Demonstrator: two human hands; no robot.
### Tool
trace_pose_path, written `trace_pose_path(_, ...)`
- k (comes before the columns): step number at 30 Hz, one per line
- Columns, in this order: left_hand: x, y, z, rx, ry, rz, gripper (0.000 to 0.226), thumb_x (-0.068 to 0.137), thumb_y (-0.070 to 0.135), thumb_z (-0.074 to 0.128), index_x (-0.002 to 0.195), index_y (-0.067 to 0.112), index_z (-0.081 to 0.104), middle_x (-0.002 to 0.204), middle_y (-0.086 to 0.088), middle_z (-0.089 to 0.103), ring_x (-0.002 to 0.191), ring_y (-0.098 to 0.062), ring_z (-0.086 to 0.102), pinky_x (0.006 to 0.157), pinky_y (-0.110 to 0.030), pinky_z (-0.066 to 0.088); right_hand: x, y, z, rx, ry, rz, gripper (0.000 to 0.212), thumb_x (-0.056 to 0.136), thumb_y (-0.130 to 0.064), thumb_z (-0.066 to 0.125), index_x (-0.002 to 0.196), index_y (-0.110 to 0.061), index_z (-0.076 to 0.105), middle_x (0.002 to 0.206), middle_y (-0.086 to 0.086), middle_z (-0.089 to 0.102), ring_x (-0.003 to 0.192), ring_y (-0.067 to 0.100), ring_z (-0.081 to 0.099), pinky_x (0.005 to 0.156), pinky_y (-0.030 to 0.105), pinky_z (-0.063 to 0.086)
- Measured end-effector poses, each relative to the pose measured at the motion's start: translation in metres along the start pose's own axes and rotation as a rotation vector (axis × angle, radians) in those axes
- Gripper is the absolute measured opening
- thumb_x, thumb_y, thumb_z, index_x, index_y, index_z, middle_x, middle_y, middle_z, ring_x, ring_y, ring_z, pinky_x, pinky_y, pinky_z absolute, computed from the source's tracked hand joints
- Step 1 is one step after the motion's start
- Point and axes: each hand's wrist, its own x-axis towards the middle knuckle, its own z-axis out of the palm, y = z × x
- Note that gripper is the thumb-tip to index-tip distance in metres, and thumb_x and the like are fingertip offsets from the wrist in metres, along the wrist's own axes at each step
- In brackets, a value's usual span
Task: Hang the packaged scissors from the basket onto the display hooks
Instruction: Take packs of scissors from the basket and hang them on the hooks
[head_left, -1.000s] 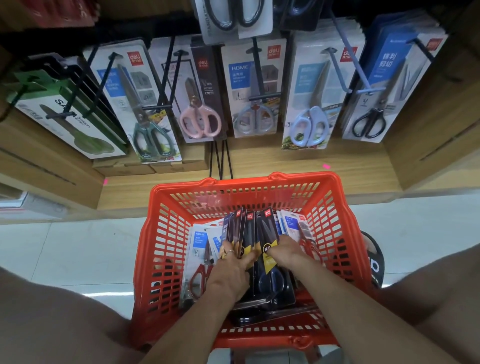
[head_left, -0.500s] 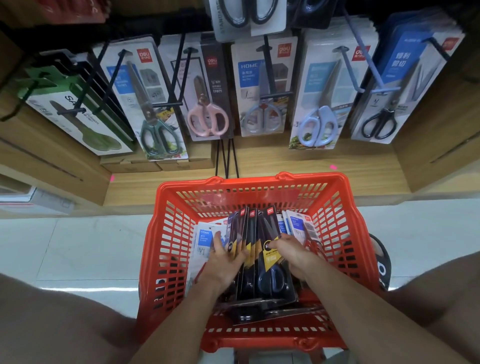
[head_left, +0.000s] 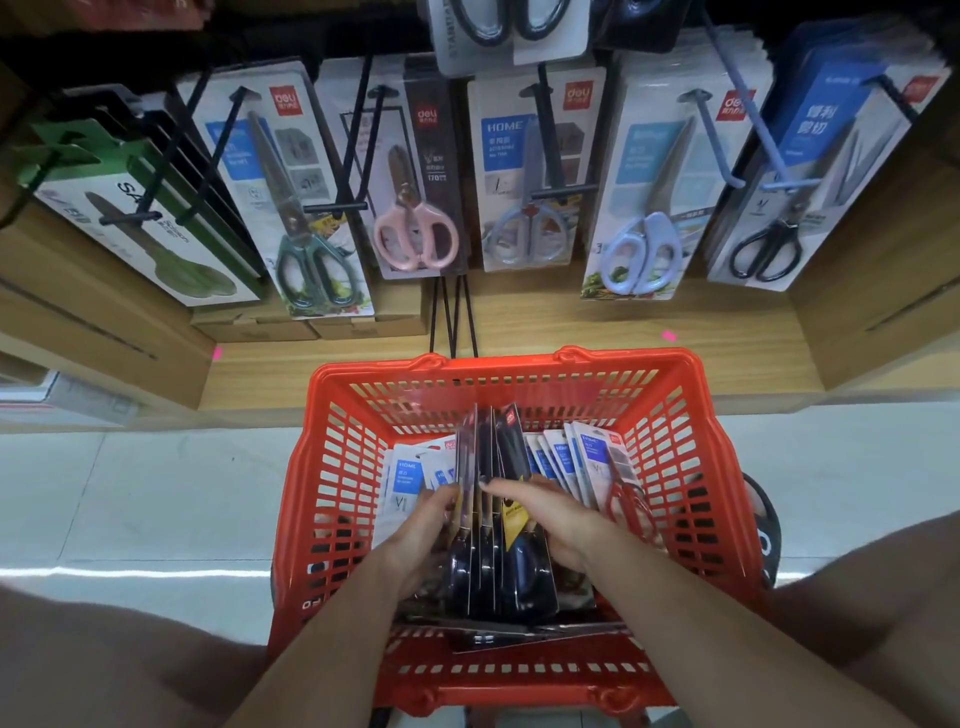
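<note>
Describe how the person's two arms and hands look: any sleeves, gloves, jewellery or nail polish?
Both forearms are bare, with no sleeves or gloves in view. The left hand and right hand show no rings or watch. One right fingertip carries dark nail polish.

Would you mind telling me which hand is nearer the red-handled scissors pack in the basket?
Right. The right hand lies just beside the red-handled scissors pack; the left hand sits across the dark packs.

Bright, even light — blurred, fisheye-bent edges.
</note>
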Motion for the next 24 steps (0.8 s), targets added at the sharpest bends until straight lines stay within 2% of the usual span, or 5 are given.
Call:
trace_pose_path(3,0.003,-0.001,-0.005,0.029,0.015,0.018,0.077,0.096,0.071,0.054,0.154,0.022,0.037,0.138,-0.009,0.062,0.122,-0.026,0.058,0.108,-0.048,0.045,0.004,0.004,0.007,-0.004,0.051,-0.037,0.125,0.073,-0.061,0.086,0.166,-0.029,0.009,0.173,0.004,0.016,0.158,0.029,0.020,0.124,0.051,0.022)
trace_pose_path(7,0.002,0.003,-0.006,0.142,-0.028,0.006,0.066,0.088,0.085,0.050,0.126,0.032,0.055,0.111,0.006,0.064,0.104,-0.015,0.057,0.083,-0.033,0.046,0.004,0.006,0.011,-0.025,0.104,-0.097,0.110,0.075,-0.052,0.087,0.162,-0.023,0.026,0.168,0.003,0.031,0.151,0.026,0.033,0.113,0.041,0.032)
trace_pose_path(16,-0.017,0.015,-0.002,0.289,0.027,-0.042,0.075,0.089,0.088,0.043,0.123,0.026,0.064,0.087,0.003,0.068,0.081,-0.016,0.052,0.077,-0.031,0.043,-0.008,0.001,0.005,-0.081,0.059,-0.160,0.118,0.075,-0.047,0.088,0.165,-0.021,0.017,0.171,0.003,0.023,0.154,0.025,0.028,0.121,0.044,0.028)
trace_pose_path(20,-0.035,0.021,-0.005,0.277,-0.022,-0.039,0.090,0.084,0.092,0.045,0.146,0.027,0.051,0.128,0.001,0.069,0.103,-0.020,0.061,0.092,-0.036,0.047,-0.022,-0.007,0.004,-0.113,0.009,-0.184,0.068,0.075,-0.041,0.090,0.133,-0.035,0.054,0.142,-0.008,0.053,0.109,0.004,0.054,0.092,0.024,0.040)
trace_pose_path(24,-0.054,0.030,0.000,0.205,-0.025,0.055,0.118,0.071,0.093,0.061,0.162,0.024,0.032,0.158,-0.004,0.048,0.141,-0.026,0.047,0.121,-0.048,0.032,-0.042,-0.011,-0.003,-0.119,0.044,-0.217,0.087,0.067,-0.046,0.092,0.143,-0.033,0.050,0.151,-0.003,0.050,0.129,0.014,0.052,0.105,0.034,0.042)
